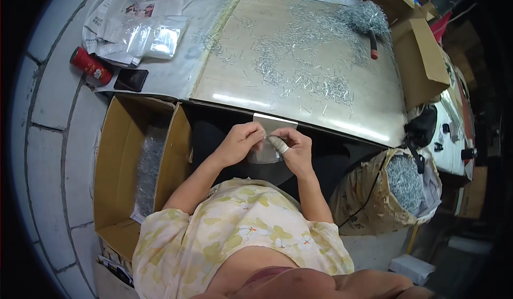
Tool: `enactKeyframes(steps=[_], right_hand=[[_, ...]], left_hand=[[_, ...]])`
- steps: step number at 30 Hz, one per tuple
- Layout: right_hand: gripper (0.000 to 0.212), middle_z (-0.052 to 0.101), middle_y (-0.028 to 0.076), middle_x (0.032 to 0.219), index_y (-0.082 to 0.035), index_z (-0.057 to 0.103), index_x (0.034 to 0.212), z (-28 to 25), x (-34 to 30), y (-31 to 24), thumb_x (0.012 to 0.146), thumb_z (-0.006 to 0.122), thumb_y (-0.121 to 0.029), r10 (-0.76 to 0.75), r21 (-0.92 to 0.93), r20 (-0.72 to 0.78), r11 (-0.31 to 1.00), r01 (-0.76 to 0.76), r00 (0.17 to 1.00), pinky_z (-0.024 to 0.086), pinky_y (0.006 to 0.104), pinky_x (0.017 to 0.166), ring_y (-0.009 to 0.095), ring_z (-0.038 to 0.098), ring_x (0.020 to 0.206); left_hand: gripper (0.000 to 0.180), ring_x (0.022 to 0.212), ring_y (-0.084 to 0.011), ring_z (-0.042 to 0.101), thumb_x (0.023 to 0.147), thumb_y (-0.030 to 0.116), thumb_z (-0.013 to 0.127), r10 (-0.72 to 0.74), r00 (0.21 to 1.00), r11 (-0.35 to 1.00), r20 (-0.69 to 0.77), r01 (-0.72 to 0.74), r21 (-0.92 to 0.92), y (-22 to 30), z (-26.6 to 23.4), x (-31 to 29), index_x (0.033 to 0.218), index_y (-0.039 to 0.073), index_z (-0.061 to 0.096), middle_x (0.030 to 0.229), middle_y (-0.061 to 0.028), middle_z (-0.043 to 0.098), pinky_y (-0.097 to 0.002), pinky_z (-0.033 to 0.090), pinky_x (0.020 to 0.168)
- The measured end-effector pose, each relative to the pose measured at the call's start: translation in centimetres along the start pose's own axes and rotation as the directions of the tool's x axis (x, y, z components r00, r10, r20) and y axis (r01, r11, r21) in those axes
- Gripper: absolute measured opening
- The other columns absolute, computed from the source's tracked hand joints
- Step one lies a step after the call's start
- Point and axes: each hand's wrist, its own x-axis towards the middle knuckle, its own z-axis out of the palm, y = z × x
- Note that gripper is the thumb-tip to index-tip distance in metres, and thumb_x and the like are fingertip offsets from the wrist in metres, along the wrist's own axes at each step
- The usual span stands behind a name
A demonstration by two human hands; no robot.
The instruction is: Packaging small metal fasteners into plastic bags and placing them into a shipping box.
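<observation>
My left hand (243, 143) and my right hand (292, 148) meet over my lap, just in front of the table edge. Thumb and fingers are pinched together on both, and whatever lies between the fingertips is too small to make out. Light wrapping covers my right thumb. Below and between the hands is a clear plastic bag (265, 156), partly hidden by the fingers. A pale flat sheet (276, 122) sticks out behind them at the table edge. Many small silvery wire pieces (326, 88) lie scattered on the tabletop ahead.
An open cardboard box (122, 144) with clear bags stands at my left. A sack of metal pieces (403, 184) is on my right. On the table are a red can (91, 65), a phone (131, 80), plastic packets (160, 38) and a dark-handled tool (373, 47) beside a wire heap.
</observation>
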Motion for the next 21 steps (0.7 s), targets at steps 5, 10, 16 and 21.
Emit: enactKeyframes(steps=[5, 10, 16, 21], right_hand=[[0.014, 0.066, 0.002, 0.088, 0.001, 0.063, 0.101, 0.5, -1.7, -0.1, 0.087, 0.064, 0.0, 0.141, -0.129, -0.006, 0.982, -0.14, 0.99, 0.048, 0.0216, 0.071, 0.007, 0.059, 0.079], [0.013, 0.064, -0.001, 0.082, 0.0, 0.064, 0.099, 1.8, -2.7, 0.6, 0.086, 0.065, 0.0, 0.0, -0.186, -0.034, 0.983, -0.007, 0.999, 0.044, 0.0189, 0.059, 0.004, 0.055, 0.07], [0.02, 0.061, -0.001, 0.08, 0.001, 0.062, 0.107, 1.0, -3.3, 1.9, 0.087, 0.064, 0.0, 0.139, -0.213, -0.075, 0.965, -0.152, 0.987, 0.044, 0.0191, 0.057, 0.004, 0.055, 0.069], [0.023, 0.06, -0.002, 0.076, -0.001, 0.061, 0.111, 1.2, -3.1, 2.8, 0.088, 0.064, -0.003, 0.088, -0.293, -0.058, 0.951, -0.101, 0.994, 0.044, 0.0196, 0.055, 0.004, 0.054, 0.066]], left_hand=[[0.019, 0.075, -0.0077, 0.059, 0.086, 0.0, 0.062, -0.005, 0.997, 0.985, -0.078, -0.008, -0.173, -0.1, 0.7, -2.6, 0.105, 0.0, 0.061, 0.082, -0.0024, 0.063, -0.0216, 0.05, 0.069], [0.022, 0.076, -0.0089, 0.061, 0.084, -0.005, 0.062, -0.095, 0.987, 0.984, -0.127, 0.074, -0.159, -3.4, 0.3, -2.9, 0.105, -0.003, 0.062, 0.087, -0.0052, 0.065, -0.0226, 0.051, 0.07], [0.019, 0.072, -0.0068, 0.061, 0.084, -0.002, 0.063, -0.164, 0.986, 0.913, -0.02, 0.144, -0.381, -4.0, 0.6, -3.0, 0.104, -0.002, 0.064, 0.083, -0.0037, 0.065, -0.0209, 0.051, 0.065], [0.016, 0.065, -0.0073, 0.061, 0.085, -0.001, 0.064, -0.186, 0.979, 0.967, -0.08, 0.168, -0.192, -5.6, 0.6, -2.8, 0.101, -0.001, 0.063, 0.076, -0.0028, 0.064, -0.0203, 0.049, 0.058]])
